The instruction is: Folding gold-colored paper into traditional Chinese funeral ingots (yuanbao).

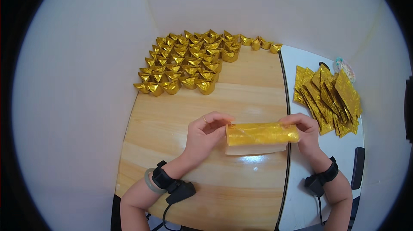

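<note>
1. The person's left hand is pinching the left end of a folded gold foil sheet, with thumb and fingers drawn nearly together.
2. The right hand is gripping the sheet's right end, its fingers curling in at the edge.
3. The sheet is stretching lengthwise between both hands over the right part of a wood-grain table, and is showing a pale layer along its lower side.
4. Gold ingot-shaped pieces are standing in close rows at the table's far left, while a few smaller ones are lining the far edge.
5. To the right, a loose pile of flat gold pieces is lying on a white surface.
6. Black straps are circling both wrists, and a pale bangle is resting beside the left one.
</note>
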`<state>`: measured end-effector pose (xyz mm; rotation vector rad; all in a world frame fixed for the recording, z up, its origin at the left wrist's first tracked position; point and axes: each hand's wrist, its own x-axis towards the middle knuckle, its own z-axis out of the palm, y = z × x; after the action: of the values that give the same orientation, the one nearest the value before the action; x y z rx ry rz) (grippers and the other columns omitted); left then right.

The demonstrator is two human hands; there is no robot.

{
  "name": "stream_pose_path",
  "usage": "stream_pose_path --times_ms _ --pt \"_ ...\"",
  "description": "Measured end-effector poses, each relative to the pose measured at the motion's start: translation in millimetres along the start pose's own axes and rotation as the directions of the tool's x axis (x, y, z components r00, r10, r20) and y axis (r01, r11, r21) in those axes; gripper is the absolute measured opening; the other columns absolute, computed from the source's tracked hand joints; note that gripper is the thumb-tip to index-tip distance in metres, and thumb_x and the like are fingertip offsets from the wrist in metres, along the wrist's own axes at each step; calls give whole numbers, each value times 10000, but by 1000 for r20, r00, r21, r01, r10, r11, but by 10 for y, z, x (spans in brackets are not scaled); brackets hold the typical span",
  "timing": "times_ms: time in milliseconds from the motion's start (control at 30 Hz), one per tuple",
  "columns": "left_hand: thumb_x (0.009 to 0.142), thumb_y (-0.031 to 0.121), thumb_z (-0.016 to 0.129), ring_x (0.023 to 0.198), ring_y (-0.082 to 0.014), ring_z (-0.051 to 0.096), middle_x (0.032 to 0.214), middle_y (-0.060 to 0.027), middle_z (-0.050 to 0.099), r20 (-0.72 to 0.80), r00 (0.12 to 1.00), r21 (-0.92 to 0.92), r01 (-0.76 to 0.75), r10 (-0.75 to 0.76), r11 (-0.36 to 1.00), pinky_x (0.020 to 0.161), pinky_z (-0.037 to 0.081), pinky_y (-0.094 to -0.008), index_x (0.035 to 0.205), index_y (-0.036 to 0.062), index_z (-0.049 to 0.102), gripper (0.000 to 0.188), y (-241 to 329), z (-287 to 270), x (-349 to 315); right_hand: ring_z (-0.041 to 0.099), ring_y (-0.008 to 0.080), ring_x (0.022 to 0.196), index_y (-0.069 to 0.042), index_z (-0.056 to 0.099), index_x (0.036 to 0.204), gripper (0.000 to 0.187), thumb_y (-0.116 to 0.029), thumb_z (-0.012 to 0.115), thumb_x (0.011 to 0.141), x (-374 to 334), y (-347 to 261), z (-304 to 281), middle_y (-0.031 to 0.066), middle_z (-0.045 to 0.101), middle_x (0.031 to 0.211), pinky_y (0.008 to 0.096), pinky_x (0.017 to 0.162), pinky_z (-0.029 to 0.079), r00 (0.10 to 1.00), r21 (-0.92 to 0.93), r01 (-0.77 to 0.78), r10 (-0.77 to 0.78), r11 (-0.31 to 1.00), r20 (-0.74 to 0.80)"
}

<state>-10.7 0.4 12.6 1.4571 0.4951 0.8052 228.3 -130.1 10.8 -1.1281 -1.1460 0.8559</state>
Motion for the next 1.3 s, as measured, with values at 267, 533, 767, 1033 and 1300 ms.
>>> stream_pose_path --times_ms 267,533,767,1033,1300 --pt "839 -4 593 827 -167 563 848 -55 554 -179 976 377 185 -124 908 774 464 -273 1211 6 456 396 -108 22 39 600 169 855 -13 443 1283 494 -93 667 850 0 -5 112 100 622 984 268 721 499 987 -403 -140 96 904 -127" --pt "725 -38 563 1100 -288 441 1151 -67 564 359 928 572 -300 95 764 940 401 -374 992 78 634 299 -76 -90 55 531 311 1035 -45 519 1199 531 -265 741 768 -71 -121 67 114 578 1064 392 888 442 905 -730 355 -20 584 424" --pt "774 93 651 1116 -285 396 1195 -56 538 406 914 665 -314 24 677 998 348 -384 1118 83 609 347 -45 -63 16 559 282 1003 -79 542 1178 597 -369 745 698 -62 -186 204 95 594 1039 373 839 475 883 -809 456 -72 371 464" --pt "726 223 757 1144 -310 410 1199 -60 525 435 898 691 -383 70 614 966 382 -399 970 84 605 319 8 6 -29 572 284 984 -88 568 1041 472 -136 752 609 -91 -75 139 77 598 1043 362 798 496 929 -800 340 -44 494 368" --pt "746 128 722 1018 -269 502 1070 -65 579 347 934 703 -318 84 636 867 447 -370 964 51 613 256 -91 -23 -48 609 260 868 -79 604 984 281 -128 730 738 -59 -79 123 73 620 893 336 723 511 936 -776 332 -86 536 342"
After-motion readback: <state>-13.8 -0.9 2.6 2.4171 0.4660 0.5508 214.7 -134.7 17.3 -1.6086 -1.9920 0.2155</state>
